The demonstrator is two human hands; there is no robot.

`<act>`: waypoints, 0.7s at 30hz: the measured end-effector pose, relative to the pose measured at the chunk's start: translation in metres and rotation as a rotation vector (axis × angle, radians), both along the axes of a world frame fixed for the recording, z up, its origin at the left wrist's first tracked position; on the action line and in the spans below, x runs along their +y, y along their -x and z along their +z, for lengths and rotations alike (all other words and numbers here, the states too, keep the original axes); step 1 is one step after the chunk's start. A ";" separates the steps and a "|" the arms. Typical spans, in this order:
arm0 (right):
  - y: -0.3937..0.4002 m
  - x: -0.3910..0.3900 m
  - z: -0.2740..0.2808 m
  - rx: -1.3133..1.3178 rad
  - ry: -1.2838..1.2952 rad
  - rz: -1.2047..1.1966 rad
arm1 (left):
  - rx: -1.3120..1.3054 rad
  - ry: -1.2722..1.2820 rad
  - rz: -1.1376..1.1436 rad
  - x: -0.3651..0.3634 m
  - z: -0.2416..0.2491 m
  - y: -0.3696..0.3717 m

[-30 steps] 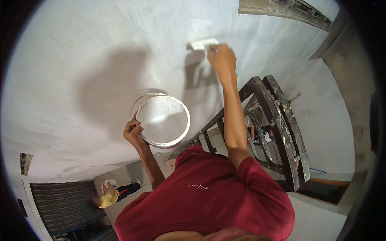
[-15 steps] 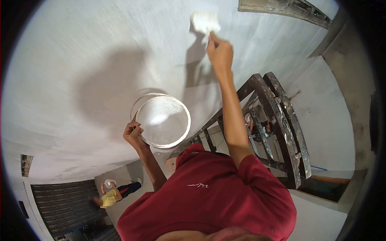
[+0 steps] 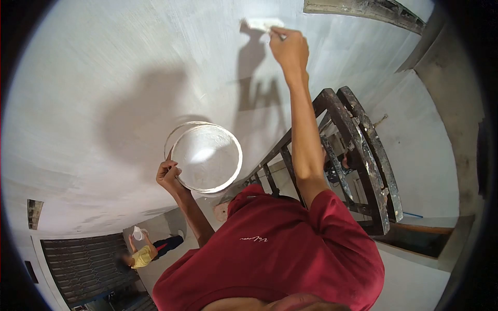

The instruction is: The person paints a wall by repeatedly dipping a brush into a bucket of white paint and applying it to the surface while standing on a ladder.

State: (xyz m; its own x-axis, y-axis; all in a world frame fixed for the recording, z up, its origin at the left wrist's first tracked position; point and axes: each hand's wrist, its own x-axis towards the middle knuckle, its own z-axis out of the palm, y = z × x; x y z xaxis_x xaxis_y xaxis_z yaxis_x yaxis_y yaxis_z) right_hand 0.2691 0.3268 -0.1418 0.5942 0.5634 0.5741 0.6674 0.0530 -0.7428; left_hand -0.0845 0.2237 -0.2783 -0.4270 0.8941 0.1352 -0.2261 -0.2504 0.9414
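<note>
My right hand [image 3: 290, 49] is closed on the handle of a paintbrush [image 3: 263, 24], held up at the wall [image 3: 207, 57] near the top of the view. The brush head is white with paint and seen nearly edge-on. Lower down, my left hand [image 3: 169, 175] grips the rim of a round white bucket [image 3: 218, 171], fingers around its left side. Whitish paint shows inside the bucket, with a bright patch of light on it. The bucket's thin wire handle [image 3: 171, 136] stands out along the upper left of the rim.
A dark, paint-spattered wooden ladder [image 3: 358, 155] stands close by my right arm. Below left, a person in a yellow top [image 3: 142, 256] holds a white container [image 3: 138, 233] by a dark metal gate [image 3: 78, 264]. A framed opening [image 3: 368, 14] is at the upper right.
My right hand has moved slightly up and right, and the brush has turned from broad face to edge-on. The bucket has shifted slightly left. The other person's container has tilted.
</note>
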 end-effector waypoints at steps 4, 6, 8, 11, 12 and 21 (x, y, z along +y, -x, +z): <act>-0.003 -0.004 0.002 0.072 -0.295 -0.051 | -0.023 0.033 0.018 -0.004 0.003 0.003; -0.002 0.000 0.002 0.104 -0.296 -0.035 | -0.037 0.023 0.021 -0.005 -0.002 0.007; 0.001 0.002 -0.017 0.107 -0.218 -0.009 | 0.027 0.032 0.059 -0.011 -0.001 0.009; -0.003 0.024 -0.080 0.023 -0.030 0.040 | 0.017 0.003 0.046 -0.008 -0.005 0.016; -0.001 0.020 -0.096 -0.003 0.047 0.053 | -0.003 -0.009 0.037 -0.008 -0.008 0.017; 0.008 0.003 -0.046 -0.105 0.368 0.035 | -0.024 -0.021 0.031 -0.013 -0.002 0.016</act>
State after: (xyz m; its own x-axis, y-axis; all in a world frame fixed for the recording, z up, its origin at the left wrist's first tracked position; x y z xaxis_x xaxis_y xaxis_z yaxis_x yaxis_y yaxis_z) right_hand 0.2609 0.3298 -0.1878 0.5198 0.7618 0.3866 0.7434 -0.1804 -0.6441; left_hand -0.1000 0.2108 -0.2800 -0.4577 0.8775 0.1436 -0.2403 -0.2776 0.9302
